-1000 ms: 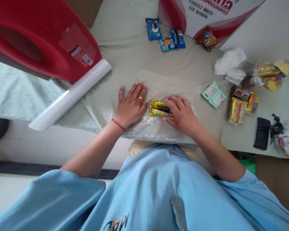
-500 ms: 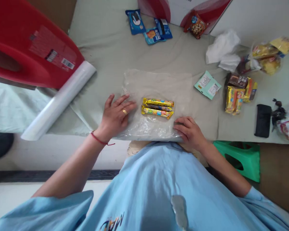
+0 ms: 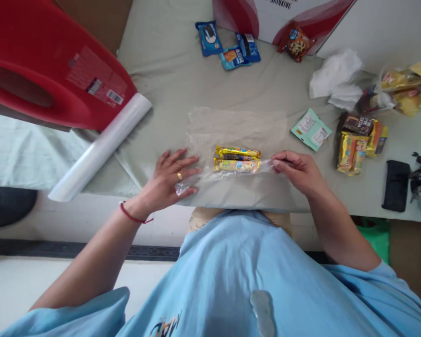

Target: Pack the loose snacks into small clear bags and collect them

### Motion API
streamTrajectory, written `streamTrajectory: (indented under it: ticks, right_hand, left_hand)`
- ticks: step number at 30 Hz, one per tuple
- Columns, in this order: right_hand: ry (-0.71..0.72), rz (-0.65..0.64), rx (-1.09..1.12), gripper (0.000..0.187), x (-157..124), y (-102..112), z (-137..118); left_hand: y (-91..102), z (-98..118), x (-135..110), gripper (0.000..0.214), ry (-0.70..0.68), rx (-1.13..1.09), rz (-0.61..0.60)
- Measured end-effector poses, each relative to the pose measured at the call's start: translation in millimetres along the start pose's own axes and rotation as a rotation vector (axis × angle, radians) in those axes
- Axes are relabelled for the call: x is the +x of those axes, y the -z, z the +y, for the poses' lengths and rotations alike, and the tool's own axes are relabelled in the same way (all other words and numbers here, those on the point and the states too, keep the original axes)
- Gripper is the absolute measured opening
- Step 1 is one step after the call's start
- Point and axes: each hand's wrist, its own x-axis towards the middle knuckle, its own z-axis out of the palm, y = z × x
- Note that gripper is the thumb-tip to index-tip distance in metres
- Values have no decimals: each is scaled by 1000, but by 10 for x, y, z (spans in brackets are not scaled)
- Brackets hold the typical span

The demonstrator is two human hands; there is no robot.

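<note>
A small stack of yellow snack bars [image 3: 237, 159] lies on a sheet of clear plastic wrap [image 3: 238, 126] spread over the grey-green table cloth. The near edge of the wrap is folded up over the bars. My left hand [image 3: 168, 180] rests to the left of the bars, fingers spread, with crumpled wrap under its fingertips. My right hand [image 3: 296, 171] is right of the bars, its fingers pinched on the wrap's right end.
A roll of clear wrap [image 3: 101, 145] lies at the left beside a red plastic stool [image 3: 49, 65]. Blue biscuit packets [image 3: 228, 47], a carton [image 3: 284, 18], tissues [image 3: 335, 77], more snack packs [image 3: 358, 142], a teal packet [image 3: 311, 129] and a black case [image 3: 395, 185] lie around.
The wrap's near edge has been lifted and folded over the bars. My right hand moved from the table's front edge up to the wrap's right end and pinched it.
</note>
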Motion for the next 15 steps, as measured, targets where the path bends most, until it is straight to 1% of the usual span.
streamTrajectory:
  ticks: [1,2,5,7,10,12,13,15]
  right_hand:
    - [-57,14,41,34,25,-13,12]
    - [-101,28,76,35,47,-25,29]
    - [-180,81,107,37,103,-47,104]
    - [-202,120,30,36,134,-55,163]
    - [-192,209,-226,31,161,-73,239]
    - [-183,256,-353,29,164,-93,272]
    - [-183,269,-382,28,163,-104,282]
    - [-182,280,-400,28,159,-123,289]
  left_hand:
    - [-11,9,23,28,24,-36,52]
    - [-20,16,59,23,47,-79,113]
    - [-55,3,238,21,123,-185,286]
    - [-92,-37,388,18,197,-183,369]
    - [-113,-87,549,15,343,-83,510]
    - [-75,-48,553,19,389,4,666]
    - [-43,8,517,20,379,58,763]
    - [18,204,390,20,303,184,946]
